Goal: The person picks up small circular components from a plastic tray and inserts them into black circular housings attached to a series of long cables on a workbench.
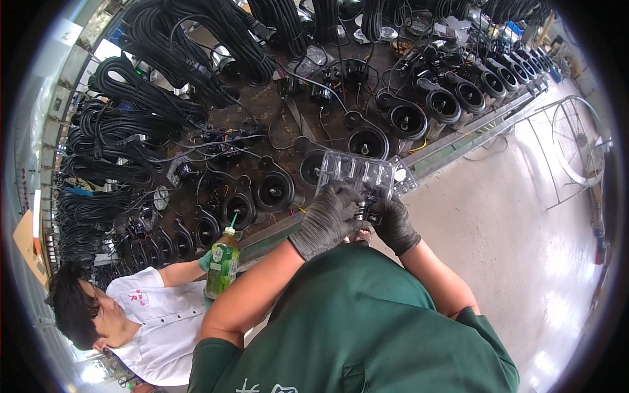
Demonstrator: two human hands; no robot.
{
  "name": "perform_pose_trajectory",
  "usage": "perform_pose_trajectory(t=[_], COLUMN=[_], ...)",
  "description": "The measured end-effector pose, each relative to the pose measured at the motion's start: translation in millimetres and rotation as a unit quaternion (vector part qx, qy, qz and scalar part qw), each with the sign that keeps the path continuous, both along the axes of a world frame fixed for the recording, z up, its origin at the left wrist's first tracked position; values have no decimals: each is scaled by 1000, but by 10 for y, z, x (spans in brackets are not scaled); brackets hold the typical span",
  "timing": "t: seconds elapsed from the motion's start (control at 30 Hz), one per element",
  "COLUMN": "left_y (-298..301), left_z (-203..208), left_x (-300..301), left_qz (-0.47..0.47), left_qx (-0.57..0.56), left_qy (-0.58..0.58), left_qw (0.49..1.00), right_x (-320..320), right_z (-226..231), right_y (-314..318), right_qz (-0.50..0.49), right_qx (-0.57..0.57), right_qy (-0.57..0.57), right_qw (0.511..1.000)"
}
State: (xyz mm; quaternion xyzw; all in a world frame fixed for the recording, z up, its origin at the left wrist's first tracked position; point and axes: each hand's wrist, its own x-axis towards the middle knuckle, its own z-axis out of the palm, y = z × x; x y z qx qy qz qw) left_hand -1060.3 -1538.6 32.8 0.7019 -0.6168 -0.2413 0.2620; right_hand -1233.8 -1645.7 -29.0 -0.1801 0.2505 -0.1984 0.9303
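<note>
Holding a clear plastic tray (354,171) with moulded compartments up in front of the near edge of the table (252,108), among the nearest housings. Gripping the tray's lower left side with the left hand (331,219), bending dark-gloved fingers mostly closed. Curling the right hand (394,226), gloved alike, at the tray's lower right corner, bending its fingers partway; being unable to tell exactly what it is grasping. Seeing a small metal part (361,211) shining between both hands, without making out which of them is bearing it. Seeing round black housings (407,121) lining the table's near edge on either side of the tray, and coiled black cables (151,98) lying toward the far edge and left end. Noticing a co-worker (160,311) in a white shirt beside the near edge, at left, holding a green bottle (223,268) with a pointed nozzle.
</note>
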Motion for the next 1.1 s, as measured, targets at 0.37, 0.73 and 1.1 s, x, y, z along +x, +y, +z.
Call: perform_pose_trajectory(t=[0.37,0.73,1.1], left_y=[-197,-552,-603], left_z=[-192,-448,-509], left_x=[1176,1317,1147], left_qz=[131,28,-89], left_qx=[116,208,144], left_qy=[108,-127,-297], left_qw=[979,969,940], right_x=[-511,-728,-658], right_z=[57,185,319], right_y=[-216,-94,-65], right_qz=[-186,-232,-247], right_qx=[-65,-59,-49], right_qy=[82,64,30], right_qw=[977,969,967])
